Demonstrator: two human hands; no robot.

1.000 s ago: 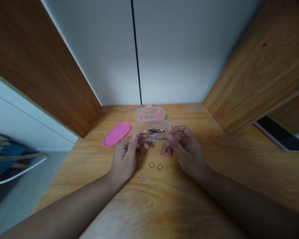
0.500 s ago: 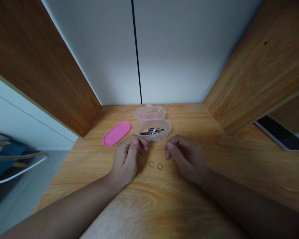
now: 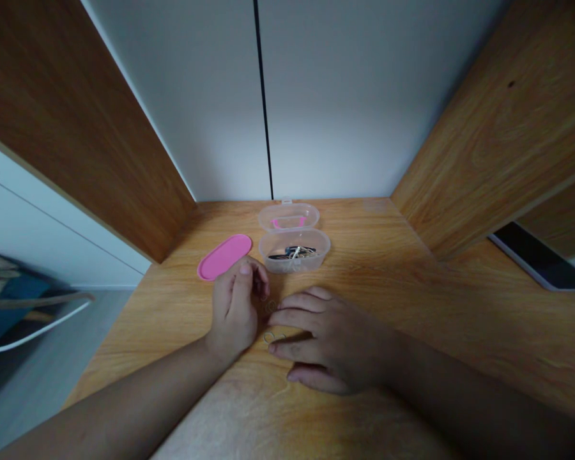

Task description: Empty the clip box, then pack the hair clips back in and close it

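Spreading palm down near the desk (image 3: 388,281), the right hand (image 3: 323,338) has its fingers loosened and extended toward nine o'clock; whether anything lies under the palm, I cannot tell. Just beyond its fingertips, between nine and ten o'clock, the left hand (image 3: 239,303) curls loosely; its inside is hidden, so I cannot tell if it holds something. Between the hands, two pale rings (image 3: 264,338) lie side by side, one partly covered by the right fingers. Near the left hand's curled fingers, at about three o'clock from it, sit two faint overlapping rings (image 3: 271,307), blurred.

At eleven o'clock from the right hand stands one clear box (image 3: 316,262) containing several hair clips (image 3: 297,253), too jumbled to count. Its one lid (image 3: 289,211) is swung open toward twelve, showing one pink handle (image 3: 289,222). One pink oval tray (image 3: 218,260) rests at eleven from the left hand, and one phone (image 3: 539,255) between two and three from the right.

Half a second ago, the right hand was curled and farther right; two dark rings then visible are now out of sight where it spreads. The left hand has shifted slightly toward nine, while the box stays put.
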